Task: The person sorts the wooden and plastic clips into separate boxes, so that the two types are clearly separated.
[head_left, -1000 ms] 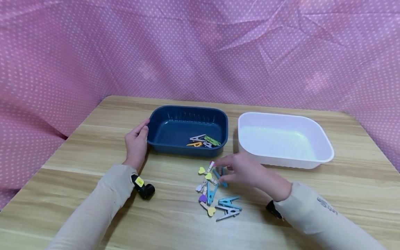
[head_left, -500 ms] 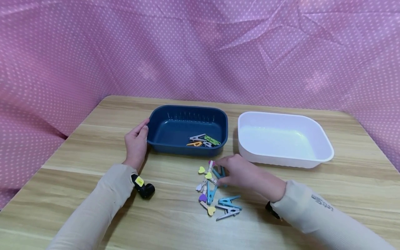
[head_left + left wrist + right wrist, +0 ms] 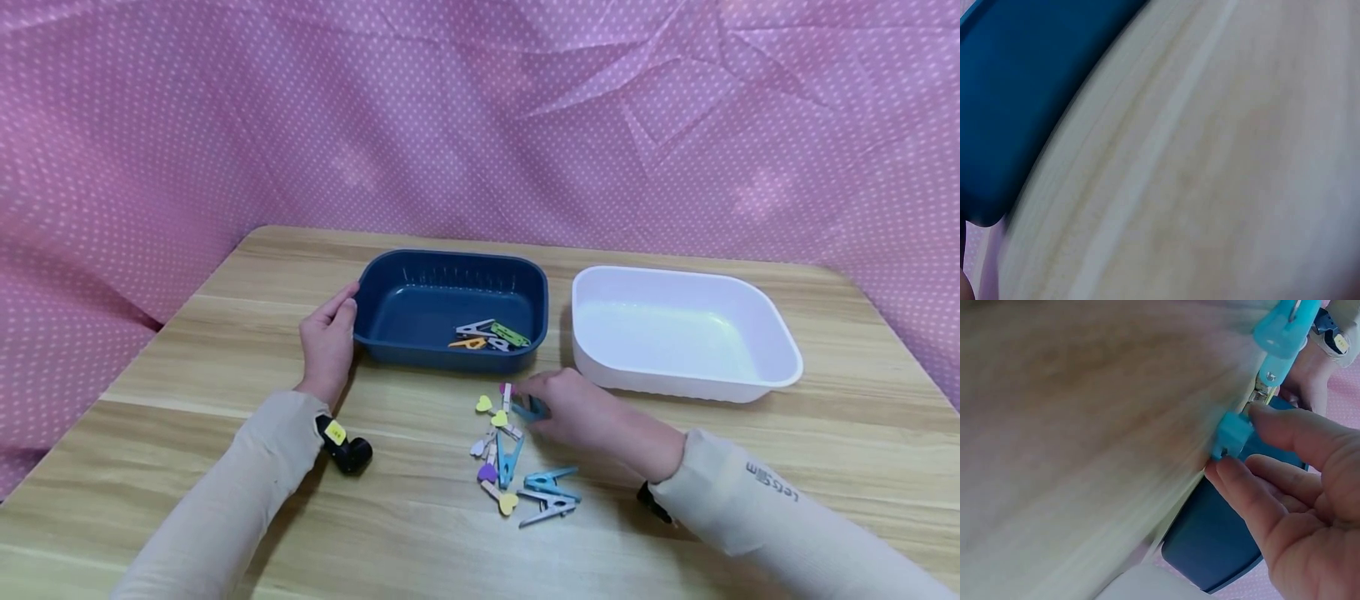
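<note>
My right hand [image 3: 581, 412] reaches to the top of a small pile and pinches a blue clothespin [image 3: 1232, 434] between thumb and fingertips, close over the table. Mini wooden clothespins with coloured hearts [image 3: 487, 472] lie just left of it. Nearer the front are another blue clothespin [image 3: 508, 460], one more blue clothespin [image 3: 551, 481] and a grey clothespin [image 3: 547, 506]. My left hand [image 3: 327, 346] rests its extended fingers against the left side of a dark blue tub [image 3: 450, 358]. Inside that tub, grey, orange and green clothespins [image 3: 510, 335] sit at the front right.
A white tub [image 3: 675, 385] stands to the right of the blue one, with a narrow gap between them. Both are on a wooden table [image 3: 225, 350], and a pink dotted cloth [image 3: 480, 125] hangs behind its far edge.
My right hand's thumb and fingers have closed together on the blue clothespin at the pile's top right. The left hand and both tubs stay put.
</note>
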The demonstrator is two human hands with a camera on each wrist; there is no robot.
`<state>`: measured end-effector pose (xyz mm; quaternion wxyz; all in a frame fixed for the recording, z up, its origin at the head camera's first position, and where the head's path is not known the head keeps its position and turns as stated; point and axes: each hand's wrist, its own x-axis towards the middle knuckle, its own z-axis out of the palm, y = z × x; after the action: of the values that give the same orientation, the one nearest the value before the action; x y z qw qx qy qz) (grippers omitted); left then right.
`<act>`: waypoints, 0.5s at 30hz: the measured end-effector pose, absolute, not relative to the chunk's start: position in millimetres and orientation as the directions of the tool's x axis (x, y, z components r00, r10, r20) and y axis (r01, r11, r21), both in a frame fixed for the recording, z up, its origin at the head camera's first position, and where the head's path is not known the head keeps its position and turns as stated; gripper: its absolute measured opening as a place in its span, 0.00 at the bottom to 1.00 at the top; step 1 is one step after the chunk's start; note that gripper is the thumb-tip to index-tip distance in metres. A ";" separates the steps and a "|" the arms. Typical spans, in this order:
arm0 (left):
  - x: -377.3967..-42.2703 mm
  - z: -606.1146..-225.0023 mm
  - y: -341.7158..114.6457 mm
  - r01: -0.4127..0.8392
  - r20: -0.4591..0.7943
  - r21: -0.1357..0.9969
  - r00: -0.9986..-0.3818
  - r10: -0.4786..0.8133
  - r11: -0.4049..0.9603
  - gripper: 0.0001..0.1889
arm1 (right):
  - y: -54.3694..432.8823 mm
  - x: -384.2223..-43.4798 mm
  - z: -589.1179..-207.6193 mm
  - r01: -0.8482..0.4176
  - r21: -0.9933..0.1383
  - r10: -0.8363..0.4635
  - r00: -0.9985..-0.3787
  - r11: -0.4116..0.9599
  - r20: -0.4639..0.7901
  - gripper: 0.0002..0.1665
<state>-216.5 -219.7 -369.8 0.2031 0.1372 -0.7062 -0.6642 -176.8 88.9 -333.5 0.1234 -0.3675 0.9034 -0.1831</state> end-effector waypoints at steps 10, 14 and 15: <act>-215.8 -367.5 -218.9 0.067 0.100 0.994 -0.881 -0.462 0.086 0.16 | 91.1 -179.5 -333.8 -0.643 -0.392 -0.717 -0.694 0.658 -0.066 0.25; -215.5 -367.1 -219.1 0.064 0.094 0.995 -0.881 -0.463 0.080 0.16 | 92.9 -179.8 -333.5 -0.643 -0.396 -0.716 -0.696 0.656 -0.058 0.25; -215.3 -367.0 -219.0 0.062 0.091 0.995 -0.882 -0.463 0.078 0.16 | 93.4 -179.6 -333.3 -0.642 -0.397 -0.715 -0.697 0.656 -0.054 0.25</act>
<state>-215.3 -219.0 -367.0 0.1977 0.1419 -0.7072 -0.6638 -179.6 93.4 -333.3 0.1032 -0.3752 0.9041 -0.1765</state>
